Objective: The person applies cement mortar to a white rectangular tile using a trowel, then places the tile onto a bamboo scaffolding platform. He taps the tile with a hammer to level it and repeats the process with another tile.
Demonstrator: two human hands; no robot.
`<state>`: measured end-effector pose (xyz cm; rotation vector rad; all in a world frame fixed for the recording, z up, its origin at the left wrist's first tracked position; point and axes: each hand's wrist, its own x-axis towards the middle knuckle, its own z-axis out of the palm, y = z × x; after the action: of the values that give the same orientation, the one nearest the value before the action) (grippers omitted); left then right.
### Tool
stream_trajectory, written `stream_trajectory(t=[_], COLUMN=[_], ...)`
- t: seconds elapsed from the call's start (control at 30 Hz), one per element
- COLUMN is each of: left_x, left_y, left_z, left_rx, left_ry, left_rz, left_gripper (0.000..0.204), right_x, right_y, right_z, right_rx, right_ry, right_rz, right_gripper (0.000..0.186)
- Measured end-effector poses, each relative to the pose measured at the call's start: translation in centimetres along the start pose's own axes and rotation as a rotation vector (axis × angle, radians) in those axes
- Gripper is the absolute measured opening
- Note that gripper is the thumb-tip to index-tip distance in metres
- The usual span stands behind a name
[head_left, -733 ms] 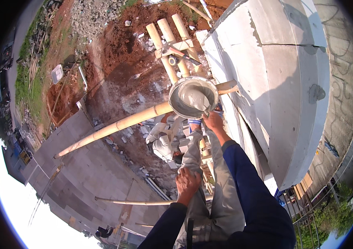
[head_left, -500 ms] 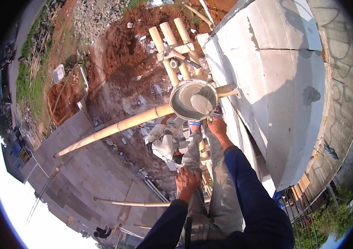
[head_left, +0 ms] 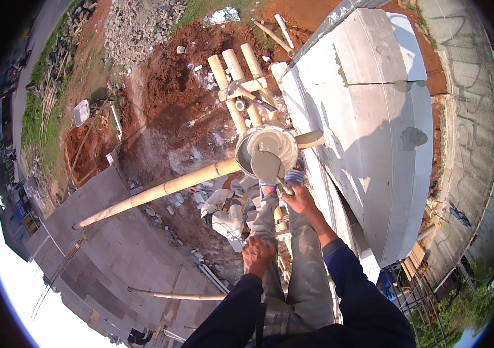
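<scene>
When checking the right hand, note fingers fully curled around the handle of the trowel, with no visible gap. Locate the blade at eleven o'clock from the knuckles, within the bucket, against grey mortar; cannot tell how deep. At seven o'clock from the same grip, find the left hand resting on the left trouser leg, fingers partly bent; cannot tell whether pinching cloth or holding nothing.

Next, inspect around the bucket. See a bamboo pole running out past eight o'clock, with a short length showing between two and three. Cannot confirm from above whether bearing the bucket. Identify striped footwear at four o'clock, just beside the rim; a hammer-like tool on bamboo lengths toward twelve; and a pale block wall at two.

Caution: if prying hard against the rim, expect a possible tip-over, especially if balanced only on round bamboo. If gripping loosely with wet mortar on the handle, expect possible slipping. If overloading the blade, risk spillage onto the footwear, or farther down toward the co-worker at seven o'clock.
</scene>
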<state>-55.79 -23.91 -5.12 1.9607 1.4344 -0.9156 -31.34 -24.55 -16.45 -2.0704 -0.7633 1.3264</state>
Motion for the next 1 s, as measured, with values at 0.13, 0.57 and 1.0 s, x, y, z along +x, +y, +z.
stream_trajectory(t=[0.13,0.57,1.0], left_x=[-0.1,1.1,1.3], left_y=[-0.4,0.6,-0.1], left_z=[1.3,-1.4,0.4], left_rx=[-0.013,-0.008,0.061], left_ry=[0.099,-0.077,-0.017], left_rz=[-0.001,-0.016,0.07], left_gripper=[0.047,0.051,0.049], right_x=[-4.7,-1.1,3.2], right_y=[-7.9,-23.1,-19.3], right_z=[-5.9,-29.8,-33.4], right_rx=[0.105,0.603,0.244], right_ry=[-0.053,0.634,0.738], right_rz=[0.197,0.062,0.083], right_gripper=[0.046,0.02,0.036])
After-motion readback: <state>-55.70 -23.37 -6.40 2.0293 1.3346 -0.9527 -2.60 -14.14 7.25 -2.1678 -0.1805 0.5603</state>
